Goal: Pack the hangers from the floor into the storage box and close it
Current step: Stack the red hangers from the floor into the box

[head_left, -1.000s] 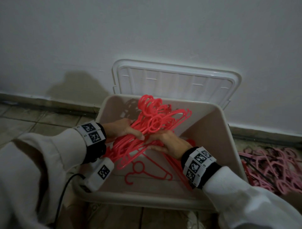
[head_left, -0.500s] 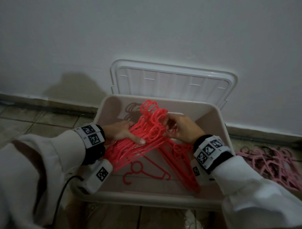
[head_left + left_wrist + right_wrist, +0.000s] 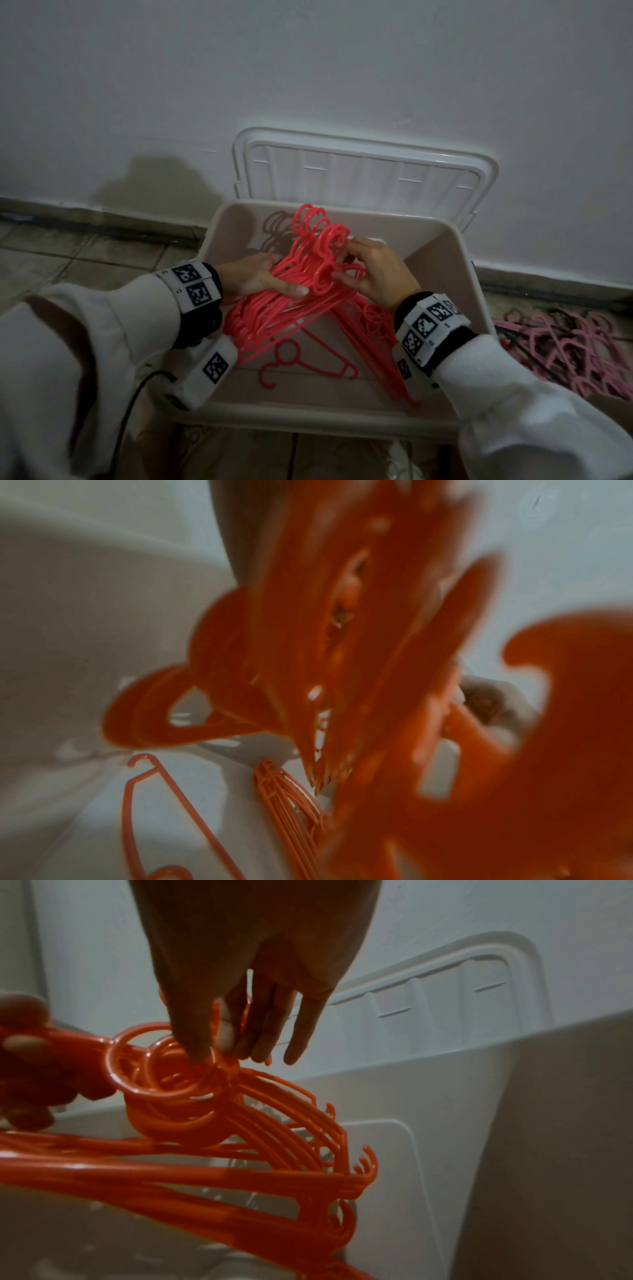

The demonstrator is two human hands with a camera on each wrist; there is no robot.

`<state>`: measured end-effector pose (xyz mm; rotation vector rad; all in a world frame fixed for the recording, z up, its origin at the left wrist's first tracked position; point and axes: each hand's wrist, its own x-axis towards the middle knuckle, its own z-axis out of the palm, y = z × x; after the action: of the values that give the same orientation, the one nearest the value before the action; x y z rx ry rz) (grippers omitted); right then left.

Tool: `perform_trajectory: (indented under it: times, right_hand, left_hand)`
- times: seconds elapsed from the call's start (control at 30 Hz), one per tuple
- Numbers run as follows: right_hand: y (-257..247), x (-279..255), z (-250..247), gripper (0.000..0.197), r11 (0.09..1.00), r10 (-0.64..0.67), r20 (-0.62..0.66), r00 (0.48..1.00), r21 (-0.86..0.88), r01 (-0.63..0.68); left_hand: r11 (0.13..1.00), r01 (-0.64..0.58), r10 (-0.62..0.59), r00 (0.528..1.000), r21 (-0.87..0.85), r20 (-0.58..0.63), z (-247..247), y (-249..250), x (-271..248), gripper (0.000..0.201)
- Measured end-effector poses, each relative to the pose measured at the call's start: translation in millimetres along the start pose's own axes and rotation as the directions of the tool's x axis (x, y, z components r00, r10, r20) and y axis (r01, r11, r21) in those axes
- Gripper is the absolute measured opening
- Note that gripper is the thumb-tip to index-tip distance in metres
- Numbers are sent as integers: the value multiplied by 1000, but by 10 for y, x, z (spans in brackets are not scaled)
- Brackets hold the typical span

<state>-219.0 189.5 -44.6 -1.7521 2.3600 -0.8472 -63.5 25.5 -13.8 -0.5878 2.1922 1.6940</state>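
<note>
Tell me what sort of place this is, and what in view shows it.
Probably a room in a home, at floor level by a wall. Signs: a tiled floor meeting a plain white wall, a plastic storage box with red hangers inside, and pink hangers heaped beside it.
</note>
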Motion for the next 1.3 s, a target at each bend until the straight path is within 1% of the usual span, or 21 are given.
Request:
perform_trajectory:
  times: [0.07, 0.13, 0.2, 0.27, 0.33, 0.4, 0.43, 0.47, 0.53, 0.63, 0.77, 0.87, 0.97, 1.0, 1.1, 1.13, 1.17, 1.23, 1.27, 1.3]
  right_hand:
    - [-56, -12, 13, 21, 997, 71, -53, 996, -35, -73]
    - [-92, -11, 37, 21, 994, 106, -94, 990, -24, -109]
    - [-103, -11, 53, 19, 995, 97, -106, 990, -16, -99]
    - [-98, -13, 47, 19, 996, 59, -121, 991, -60, -67]
    - [-100, -15, 37, 20, 994, 16, -155, 988, -109, -33]
    - [-105, -6, 24, 24, 993, -17, -190, 982, -121, -6]
    - [-99, 2, 11, 29, 995, -24, -201, 979, -101, 4]
    - [-88, 10, -9, 34, 998, -23, -200, 979, -65, 10]
    - [-56, 25, -52, 39, 1000, -14, -175, 984, 1, 14]
    - [-29, 20, -92, 38, 999, -42, -149, 988, 25, 46]
    - [-40, 9, -109, 41, 997, -57, -118, 991, 42, 62]
    - [-102, 11, -95, 34, 991, -113, -106, 988, 55, 119]
    - [-148, 32, -79, 29, 986, -113, -109, 988, 108, 125]
    - [-139, 38, -81, 28, 987, -100, -111, 989, 115, 112]
    - [-96, 34, -136, 30, 992, -85, -112, 990, 86, 94]
    - [-97, 25, -159, 32, 992, -97, -102, 990, 65, 104]
    - [-111, 14, -179, 35, 993, -112, -86, 990, 40, 115]
    - [-164, -5, -195, 40, 991, -131, -47, 990, 6, 131]
    - [-188, -15, -187, 40, 991, -134, -44, 990, -14, 134]
    - [-212, -20, -182, 38, 991, -133, -61, 989, -39, 130]
  left_hand:
    - [1000, -9, 9, 1000, -6, 5, 5, -6, 3, 91]
    - [1000, -6, 6, 1000, -5, 11, 11, -10, 5, 92]
    - [1000, -1, 1, 1000, -21, 4, 12, -14, 6, 90]
    - [1000, -7, 7, 1000, -28, -1, 13, -11, 4, 87]
    - [999, -7, 7, 1000, -47, -1, 28, 5, -1, 75]
    - [996, 6, -6, 1000, -94, 1, 59, 17, 3, 49]
    - [993, 14, -13, 1000, -115, 2, 75, 17, 4, 35]
    - [991, 18, -18, 1000, -130, 3, 87, 23, 2, 27]
    - [986, 21, -21, 1000, -165, 3, 98, 29, -1, 19]
    - [972, 25, -26, 1000, -233, 0, 91, 23, 6, 10]
    - [967, 36, -46, 998, -252, -31, 77, 4, 27, 10]
    - [962, 40, -50, 998, -269, -30, 85, 6, 31, 12]
    - [966, 41, -54, 998, -257, -44, 91, 0, 34, 37]
    - [966, 40, -54, 997, -254, -50, 91, 0, 32, 39]
    - [966, 49, -68, 996, -254, -64, 82, 5, 19, 23]
    - [966, 56, -76, 995, -254, -67, 75, 9, 13, 20]
    - [965, 59, -78, 995, -254, -67, 72, 10, 6, 22]
    - [966, 64, -83, 994, -249, -66, 67, -2, 13, 39]
    - [966, 66, -85, 994, -251, -68, 65, -9, 21, 46]
    - [965, 62, -82, 994, -255, -70, 74, -12, 24, 48]
